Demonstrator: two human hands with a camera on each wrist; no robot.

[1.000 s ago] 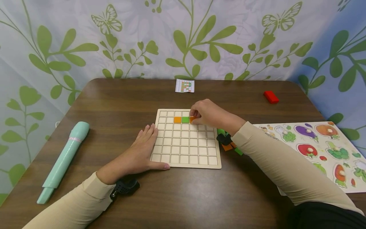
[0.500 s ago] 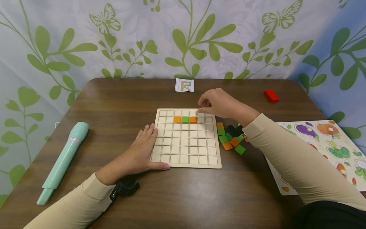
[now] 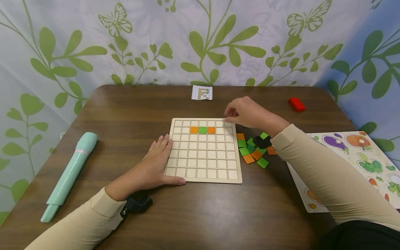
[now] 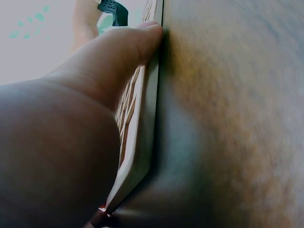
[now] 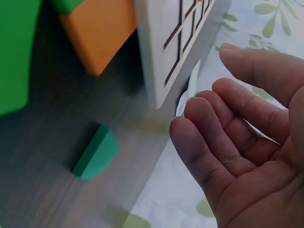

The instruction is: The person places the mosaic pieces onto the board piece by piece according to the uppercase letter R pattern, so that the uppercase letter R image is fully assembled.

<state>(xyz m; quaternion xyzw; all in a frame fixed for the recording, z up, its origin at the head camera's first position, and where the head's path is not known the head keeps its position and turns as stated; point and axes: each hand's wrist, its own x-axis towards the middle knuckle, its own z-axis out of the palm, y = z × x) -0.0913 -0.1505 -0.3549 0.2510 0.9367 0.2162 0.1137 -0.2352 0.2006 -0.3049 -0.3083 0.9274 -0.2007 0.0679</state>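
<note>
A pale wooden grid board (image 3: 201, 177) lies flat on the table. In its second row from the back sit an orange tile (image 3: 194, 130), a green tile (image 3: 202, 130) and another orange tile (image 3: 211, 130), side by side. My left hand (image 3: 154, 163) rests along the board's left edge, fingers straight, thumb at the front left corner; the left wrist view shows the thumb (image 4: 137, 40) on the rim. Over the back right corner hovers my right hand (image 3: 245, 111), fingers loosely bent. In the right wrist view the right hand (image 5: 247, 128) has nothing between thumb and fingers.
Loose orange and green tiles (image 3: 263, 163) lie right of the board. A dark green rounded piece (image 5: 97, 152) shows beyond them. Behind the board is a printed pattern card (image 3: 201, 93). Also present: a red block (image 3: 296, 104), vegetable puzzle board (image 3: 368, 165), and mint-green folded umbrella-like object (image 3: 70, 175).
My right hand has let go of the right-hand orange tile, leaving it in the grid, and moved right and back. The loose tiles are more exposed. My left hand has stayed put.
</note>
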